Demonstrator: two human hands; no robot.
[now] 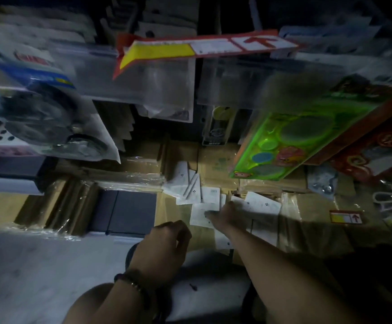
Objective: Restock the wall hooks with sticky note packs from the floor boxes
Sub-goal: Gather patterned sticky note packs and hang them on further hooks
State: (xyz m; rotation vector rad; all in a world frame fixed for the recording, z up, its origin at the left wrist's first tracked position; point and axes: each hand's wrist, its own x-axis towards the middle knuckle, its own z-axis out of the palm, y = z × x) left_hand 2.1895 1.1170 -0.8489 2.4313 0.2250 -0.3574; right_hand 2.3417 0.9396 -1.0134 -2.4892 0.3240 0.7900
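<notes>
The person's right hand (225, 216) is stretched out low over the white sticky note packs (210, 195), its fingers lying on top of the heap. In this dim, smeared light I can't tell whether they are pinching a pack or only resting on it. The left hand (164, 249), with a bead bracelet (134, 285) on the wrist, hangs nearer and to the left, its fingers loosely curled downward with nothing in them that I can see. The packs lie flat in a loose, overlapping pile in the cardboard floor boxes (311, 232), below the hanging goods. Most have their long sides running near to far, a few fan out at a slant toward the far left, and one just right of the hand lies more crosswise. Each shows a small dark mark, but any print on them is too blurred to read. A red and yellow label (204, 46) juts out overhead with a bold red arrow at its right end, and a smaller label of the same kind (345, 217) sits on the box to the right, its arrow pointing to the far side; the wording on both is illegible. A bright green toy pack (295, 141) hangs at the right, and a clear blister pack (45, 122) with dark round parts at the left.
</notes>
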